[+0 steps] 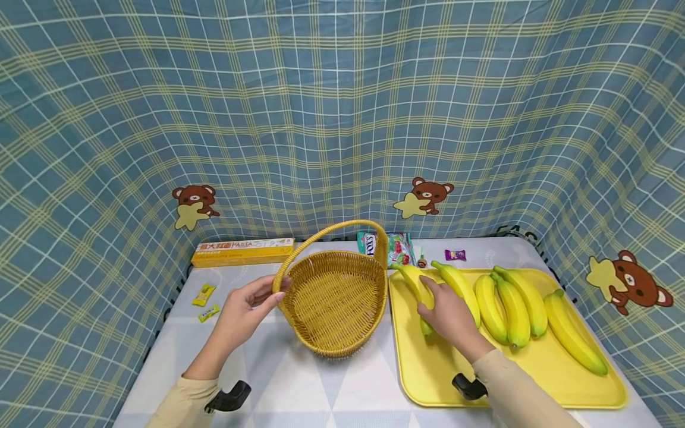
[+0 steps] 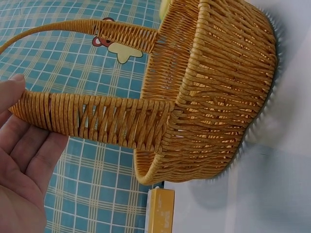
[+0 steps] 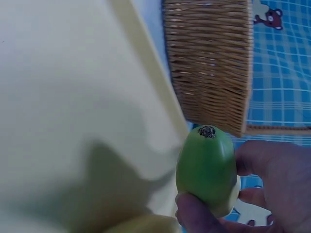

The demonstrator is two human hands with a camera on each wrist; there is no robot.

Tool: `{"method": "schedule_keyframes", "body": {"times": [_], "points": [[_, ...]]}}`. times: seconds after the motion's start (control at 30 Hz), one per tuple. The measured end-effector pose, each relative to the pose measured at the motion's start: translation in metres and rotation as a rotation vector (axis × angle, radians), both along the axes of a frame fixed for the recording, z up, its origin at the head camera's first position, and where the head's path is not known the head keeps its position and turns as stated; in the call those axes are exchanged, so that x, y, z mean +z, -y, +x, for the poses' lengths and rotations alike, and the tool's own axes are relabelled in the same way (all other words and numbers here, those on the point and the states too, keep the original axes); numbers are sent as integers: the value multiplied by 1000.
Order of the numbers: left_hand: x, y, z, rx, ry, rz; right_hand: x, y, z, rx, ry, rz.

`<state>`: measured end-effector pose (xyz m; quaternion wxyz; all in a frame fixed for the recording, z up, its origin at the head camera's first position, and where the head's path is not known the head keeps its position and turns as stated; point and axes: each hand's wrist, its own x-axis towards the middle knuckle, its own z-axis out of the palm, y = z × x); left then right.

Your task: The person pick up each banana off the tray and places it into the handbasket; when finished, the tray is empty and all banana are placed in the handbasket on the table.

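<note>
My left hand [image 1: 243, 312] holds the handle [image 2: 92, 119] of a golden-brown wicker basket [image 1: 337, 309], with the thumb on one side and the fingers behind it. The basket stands on the table in the head view, and nothing lies in it. My right hand [image 1: 452, 312] grips a yellow banana [image 1: 414, 278] by its middle, over the left edge of a yellow tray [image 1: 433, 380]. In the right wrist view the banana's green, dark-tipped end [image 3: 206, 160] faces the camera, thumb and fingers on either side. More bananas [image 1: 514, 303] lie on the tray.
Behind the basket lie an orange pasta box [image 1: 243, 252] and a green candy bag [image 1: 398, 246]. A purple wrapped sweet [image 1: 455, 255] is behind the tray, and small yellow packets [image 1: 204, 294] lie at the left. A plaid curtain [image 1: 342, 119] surrounds the table.
</note>
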<state>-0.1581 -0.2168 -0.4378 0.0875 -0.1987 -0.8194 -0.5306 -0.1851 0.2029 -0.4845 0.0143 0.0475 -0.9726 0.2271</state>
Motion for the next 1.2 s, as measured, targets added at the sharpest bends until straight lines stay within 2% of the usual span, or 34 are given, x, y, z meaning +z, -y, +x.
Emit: {"method": "schedule_keyframes", "body": {"times": [0.2, 0.4, 0.67, 0.93, 1.2], "points": [[0, 1, 0, 9, 2, -4, 25, -4, 10, 8, -17, -16], [1, 1, 1, 24, 39, 0, 48, 0, 21, 61, -57, -7], [5, -1, 2, 22, 55, -2, 70, 15, 36, 132, 1, -26], [5, -1, 3, 30, 57, -9, 68, 49, 24, 236, -25, -27], [6, -2, 3, 38, 63, -16, 66, 90, 3, 289, 43, -64]]}}
